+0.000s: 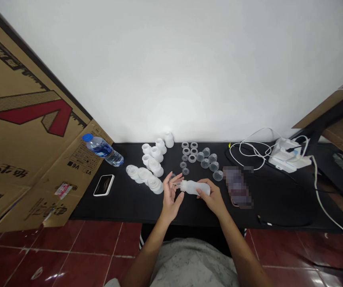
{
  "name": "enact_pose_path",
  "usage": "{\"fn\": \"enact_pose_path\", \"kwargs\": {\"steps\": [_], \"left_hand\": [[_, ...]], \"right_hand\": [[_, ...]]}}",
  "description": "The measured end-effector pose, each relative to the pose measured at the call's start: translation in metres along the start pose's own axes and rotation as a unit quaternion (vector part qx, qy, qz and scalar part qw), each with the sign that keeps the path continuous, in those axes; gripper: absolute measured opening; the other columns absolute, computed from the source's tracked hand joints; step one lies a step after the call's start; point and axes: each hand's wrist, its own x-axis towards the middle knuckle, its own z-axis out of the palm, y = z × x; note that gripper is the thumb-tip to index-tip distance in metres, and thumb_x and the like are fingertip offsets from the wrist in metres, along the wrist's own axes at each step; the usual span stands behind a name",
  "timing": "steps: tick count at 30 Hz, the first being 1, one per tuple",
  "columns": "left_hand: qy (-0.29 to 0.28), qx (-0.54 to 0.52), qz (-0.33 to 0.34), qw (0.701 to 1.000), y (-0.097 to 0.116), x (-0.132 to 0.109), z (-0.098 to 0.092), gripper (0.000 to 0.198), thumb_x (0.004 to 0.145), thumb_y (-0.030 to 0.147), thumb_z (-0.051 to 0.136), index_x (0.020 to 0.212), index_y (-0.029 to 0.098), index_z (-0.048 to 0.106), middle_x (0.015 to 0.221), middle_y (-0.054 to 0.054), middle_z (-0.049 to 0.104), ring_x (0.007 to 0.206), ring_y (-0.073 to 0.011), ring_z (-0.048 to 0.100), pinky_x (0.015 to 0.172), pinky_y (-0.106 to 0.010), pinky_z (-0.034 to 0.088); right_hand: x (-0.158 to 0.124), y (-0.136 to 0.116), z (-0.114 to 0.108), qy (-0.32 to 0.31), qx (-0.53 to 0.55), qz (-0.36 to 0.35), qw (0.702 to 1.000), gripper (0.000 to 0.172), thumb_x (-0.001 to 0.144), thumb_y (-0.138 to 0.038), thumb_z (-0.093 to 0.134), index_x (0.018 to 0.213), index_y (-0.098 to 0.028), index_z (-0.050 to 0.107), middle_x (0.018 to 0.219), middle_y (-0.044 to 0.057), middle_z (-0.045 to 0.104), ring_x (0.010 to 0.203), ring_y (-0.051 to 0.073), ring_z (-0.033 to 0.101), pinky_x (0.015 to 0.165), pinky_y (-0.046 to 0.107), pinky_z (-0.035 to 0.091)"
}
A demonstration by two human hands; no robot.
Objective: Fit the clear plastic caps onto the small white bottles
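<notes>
A small white baby bottle [192,187] with a clear teat lies nearly level above the black table, its teat pointing left. My right hand [213,197] is wrapped round the base end of the bottle. Around the teat end, my left hand [171,197] has its fingers stretched out and spread, the thumb close to the collar; whether it touches cannot be seen. Beyond my hands lie small clear teats [183,164] and several pale rings [186,151]. Several clear dome caps [205,163] sit right of these. Several white bottles [156,154] stand to the left.
On the black table [129,203], a water bottle [104,150] leans at the left beside a white phone-like device [103,185]. A blurred phone [237,186] lies right of my right hand. White cables [249,155] and a power strip [289,154] take up the far right. Cardboard [34,131] borders the left.
</notes>
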Motion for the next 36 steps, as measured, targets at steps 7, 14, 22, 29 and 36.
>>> {"fn": "enact_pose_path", "kwargs": {"steps": [7, 14, 22, 29, 36], "left_hand": [[0.005, 0.021, -0.009, 1.0, 0.0003, 0.0006, -0.0018, 0.072, 0.103, 0.045, 0.074, 0.162, 0.029, 0.036, 0.141, -0.016, 0.068, 0.129, -0.0285, 0.07, 0.111, -0.048, 0.054], [0.036, 0.054, -0.043, 0.997, 0.0022, 0.0005, -0.0005, 0.065, 0.103, 0.046, 0.074, 0.156, 0.027, 0.042, 0.117, -0.01, 0.074, 0.107, -0.0246, 0.074, 0.1, -0.043, 0.057], [0.046, 0.044, -0.057, 0.996, 0.0017, 0.0004, 0.0011, 0.064, 0.102, 0.048, 0.075, 0.155, 0.027, 0.044, 0.126, -0.012, 0.072, 0.11, -0.0249, 0.074, 0.1, -0.042, 0.058], [0.005, 0.013, -0.013, 1.0, 0.0036, 0.0006, 0.0023, 0.07, 0.103, 0.046, 0.075, 0.159, 0.028, 0.038, 0.144, -0.017, 0.067, 0.128, -0.0284, 0.07, 0.108, -0.047, 0.057], [0.048, 0.038, -0.072, 0.996, 0.001, 0.0013, 0.0021, 0.054, 0.1, 0.046, 0.078, 0.144, 0.026, 0.053, 0.096, -0.001, 0.067, 0.084, -0.0165, 0.071, 0.083, -0.031, 0.061]], "right_hand": [[-0.0005, -0.001, -0.0008, -0.001, -0.008, -0.004, 1.0, 0.035, 0.093, -0.053, 0.08, 0.108, -0.022, 0.072, 0.084, 0.002, 0.076, 0.061, 0.021, 0.074, 0.059, 0.03, 0.057], [-0.0007, 0.0053, -0.0011, -0.006, -0.022, -0.008, 1.0, 0.037, 0.092, -0.054, 0.081, 0.109, -0.023, 0.072, 0.087, 0.003, 0.076, 0.065, 0.021, 0.072, 0.06, 0.031, 0.058], [-0.0011, 0.0048, -0.0011, 0.003, -0.028, -0.01, 1.0, 0.037, 0.092, -0.054, 0.081, 0.109, -0.022, 0.073, 0.087, 0.003, 0.074, 0.068, 0.02, 0.069, 0.06, 0.03, 0.057], [-0.0005, 0.006, -0.0015, 0.0, -0.021, 0.004, 1.0, 0.039, 0.094, -0.057, 0.079, 0.112, -0.023, 0.072, 0.094, 0.005, 0.076, 0.069, 0.021, 0.07, 0.062, 0.032, 0.061], [-0.0007, -0.0026, -0.0016, 0.005, -0.046, -0.014, 0.999, 0.035, 0.091, -0.052, 0.08, 0.109, -0.023, 0.071, 0.087, 0.003, 0.076, 0.066, 0.02, 0.069, 0.06, 0.029, 0.057]]}}
